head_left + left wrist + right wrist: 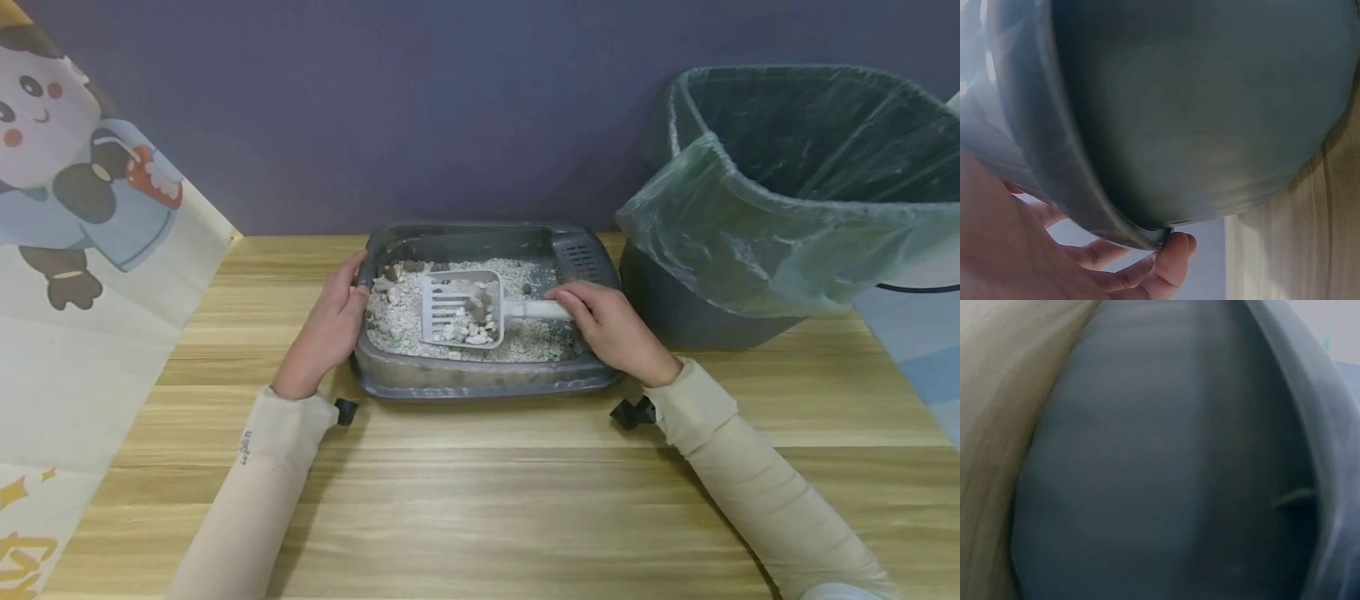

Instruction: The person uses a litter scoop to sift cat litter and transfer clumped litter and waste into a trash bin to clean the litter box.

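- Head view: a grey litter tray (480, 379) sits on the wooden bench (480, 500), near its far edge, holding pale granular litter (397, 321) with darker clumps.
- Left hand (330, 329) rests against the tray's left wall, thumb at the rim, fingers curled round the outside. Left wrist view confirms this: fingertips (1169, 265) wrap under the tray's rim (1085, 206), and the grey wall fills most of the picture.
- Right hand (611, 325) is over the tray's right side, fingers curled round the handle of a pale slotted scoop (461, 308).
- Scoop head lies roughly level above the litter at the middle of the tray, carrying several dark and pale clumps (476, 312).
- Right wrist view: only a blurred grey surface (1179, 462), with a pale blurred band at the left; the fingers cannot be seen in it.
- A grey bin (810, 200) lined with a translucent green bag (712, 233) stands just beside the tray on its right.
- A printed cartoon banner (82, 250) hangs at the left edge of the bench; a purple wall (412, 108) runs behind.
- Both forearms wear beige sleeves (247, 500).
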### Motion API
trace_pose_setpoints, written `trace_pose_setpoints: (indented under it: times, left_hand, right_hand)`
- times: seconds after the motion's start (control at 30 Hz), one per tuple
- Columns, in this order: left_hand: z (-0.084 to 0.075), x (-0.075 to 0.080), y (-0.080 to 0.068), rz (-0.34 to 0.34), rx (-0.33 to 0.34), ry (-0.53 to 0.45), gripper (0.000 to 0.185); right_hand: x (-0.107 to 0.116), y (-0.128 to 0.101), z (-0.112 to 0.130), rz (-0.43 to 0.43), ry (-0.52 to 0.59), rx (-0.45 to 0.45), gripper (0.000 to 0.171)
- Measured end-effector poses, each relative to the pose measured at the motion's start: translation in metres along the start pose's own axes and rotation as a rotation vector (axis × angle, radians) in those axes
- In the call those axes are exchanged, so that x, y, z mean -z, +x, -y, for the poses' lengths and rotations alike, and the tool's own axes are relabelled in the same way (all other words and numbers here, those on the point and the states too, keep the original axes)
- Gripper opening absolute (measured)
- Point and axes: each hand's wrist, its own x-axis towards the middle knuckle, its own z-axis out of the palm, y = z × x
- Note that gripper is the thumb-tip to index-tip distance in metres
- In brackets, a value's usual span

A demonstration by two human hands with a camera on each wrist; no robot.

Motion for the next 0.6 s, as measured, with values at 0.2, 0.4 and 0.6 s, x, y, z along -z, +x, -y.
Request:
trace_pose_setpoints:
  times: [0.2,0.4,0.6]
  left_hand:
    - [-0.002,0.001,0.000,0.001,0.000,-0.005,0.052]
    - [-0.003,0.001,0.001,-0.003,-0.010,-0.011,0.052]
    - [0.000,0.000,0.000,-0.001,-0.012,-0.027,0.053]
  right_hand:
    - [0.002,0.000,0.005,0.077,-0.022,0.003,0.035]
    - [0.002,0.000,0.008,0.094,-0.051,-0.046,0.036]
    - [0.009,-0.003,0.016,0.018,-0.015,-0.019,0.033]
